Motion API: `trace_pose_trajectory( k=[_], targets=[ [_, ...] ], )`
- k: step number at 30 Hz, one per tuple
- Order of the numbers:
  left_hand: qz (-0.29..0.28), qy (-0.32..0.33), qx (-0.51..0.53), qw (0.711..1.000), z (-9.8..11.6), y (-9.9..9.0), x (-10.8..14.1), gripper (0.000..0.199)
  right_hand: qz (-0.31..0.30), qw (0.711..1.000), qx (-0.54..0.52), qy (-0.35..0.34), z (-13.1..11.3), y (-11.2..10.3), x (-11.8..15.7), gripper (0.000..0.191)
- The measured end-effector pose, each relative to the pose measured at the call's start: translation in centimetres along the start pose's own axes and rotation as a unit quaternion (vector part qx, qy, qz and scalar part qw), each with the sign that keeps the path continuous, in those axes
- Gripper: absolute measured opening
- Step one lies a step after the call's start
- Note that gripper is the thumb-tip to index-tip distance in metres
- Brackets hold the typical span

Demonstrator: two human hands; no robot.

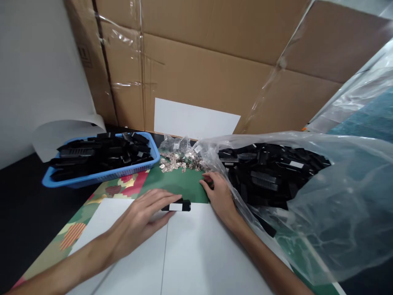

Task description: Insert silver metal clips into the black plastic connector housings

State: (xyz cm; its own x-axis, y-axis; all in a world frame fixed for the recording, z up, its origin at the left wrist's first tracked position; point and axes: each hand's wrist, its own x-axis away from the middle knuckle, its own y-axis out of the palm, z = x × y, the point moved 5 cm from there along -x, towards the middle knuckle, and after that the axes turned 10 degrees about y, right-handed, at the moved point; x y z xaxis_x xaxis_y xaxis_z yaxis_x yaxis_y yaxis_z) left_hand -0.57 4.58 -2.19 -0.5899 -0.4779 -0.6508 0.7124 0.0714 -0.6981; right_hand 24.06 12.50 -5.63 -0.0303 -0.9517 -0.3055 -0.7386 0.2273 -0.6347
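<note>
My left hand (144,211) is closed around a black plastic piece (186,205) with a white label on its side, held just above the white sheets (196,250). The piece's left end is hidden under the fingers. My right hand (219,196) rests over the green surface (172,184), against the edge of the clear plastic bag. Its fingers are curled together with the thumb, and whatever lies between them is too dark and small to make out. Just beyond them lies a pile of small shiny metal pieces (178,162).
A blue basket (101,178) heaped with black plastic parts (89,151) stands at the left. To the right, an opened clear bag (340,205) holds many similar black parts (267,176). A cardboard wall (202,65) with a white paper (193,119) rises behind.
</note>
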Motion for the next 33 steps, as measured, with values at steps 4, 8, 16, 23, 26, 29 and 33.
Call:
trace_pose_trajectory(
  k=[4, 8, 16, 23, 26, 29, 33],
  targets=[
    [0.024, 0.01, 0.034, 0.999, 0.4, -0.5, -0.3, 0.044, -0.02, 0.998, -0.046, 0.04, 0.3, -0.1, 0.0, 0.019],
    [0.024, 0.012, 0.031, 0.999, 0.8, -0.9, -0.6, 0.043, -0.071, 0.988, -0.124, 0.063, -0.4, -0.2, 0.1, 0.023],
    [0.035, -0.025, 0.03, 0.999, 0.4, -1.1, -0.6, 0.034, -0.171, 0.951, -0.248, 0.066, -2.5, 0.0, 0.5, 0.028],
    [0.029, -0.327, 0.373, 0.867, -0.6, 0.1, -0.3, 0.033, -0.161, 0.962, -0.218, -0.031, -7.3, -3.3, 3.4, 0.009],
    [0.038, -0.424, 0.586, 0.689, 0.3, 1.6, 0.1, 0.036, -0.09, 0.974, -0.181, -0.103, -9.0, -4.9, 4.8, 0.013],
    [0.052, -0.444, 0.659, 0.605, 0.7, 2.5, 0.4, 0.029, -0.035, 0.975, -0.132, -0.178, -9.9, -5.4, 5.6, 0.019],
    [0.062, -0.458, 0.669, 0.583, 0.7, 3.1, 0.6, 0.027, -0.038, 0.972, -0.072, -0.221, -9.8, -4.7, 6.2, 0.027]
  ],
)
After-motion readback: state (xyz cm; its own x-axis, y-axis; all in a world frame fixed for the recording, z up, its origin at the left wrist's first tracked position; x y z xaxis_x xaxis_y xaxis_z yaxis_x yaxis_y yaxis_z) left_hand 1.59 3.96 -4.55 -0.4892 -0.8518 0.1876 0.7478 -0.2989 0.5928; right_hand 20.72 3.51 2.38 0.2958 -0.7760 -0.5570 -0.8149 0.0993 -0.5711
